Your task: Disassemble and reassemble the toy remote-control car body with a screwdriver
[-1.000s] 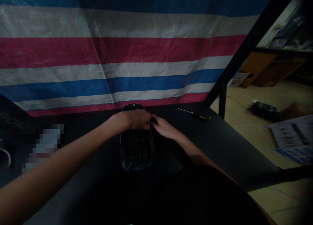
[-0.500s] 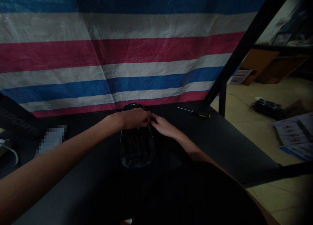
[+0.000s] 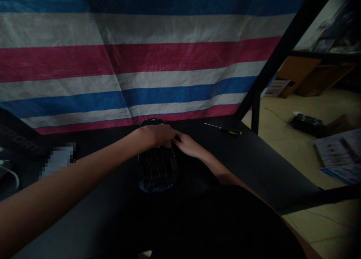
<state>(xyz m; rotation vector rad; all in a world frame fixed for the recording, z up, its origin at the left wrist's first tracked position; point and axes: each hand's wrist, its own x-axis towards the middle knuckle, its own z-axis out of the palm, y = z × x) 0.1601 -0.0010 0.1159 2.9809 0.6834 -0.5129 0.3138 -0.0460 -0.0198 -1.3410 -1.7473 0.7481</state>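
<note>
Left hand (image 3: 158, 135), right hand (image 3: 188, 145) on device (image 3: 156, 172); tarp (image 3: 141, 63) close.

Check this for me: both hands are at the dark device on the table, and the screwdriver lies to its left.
One thing is wrong: in the head view the screwdriver lies to the right of the dark device, untouched. The left hand and right hand are both at the device on the table.

The dark desk (image 3: 267, 165) carries a black oval device (image 3: 156, 170) lying flat at its middle and, well apart toward the far right corner, a slim screwdriver (image 3: 225, 129) with a yellow-and-black handle.
</note>
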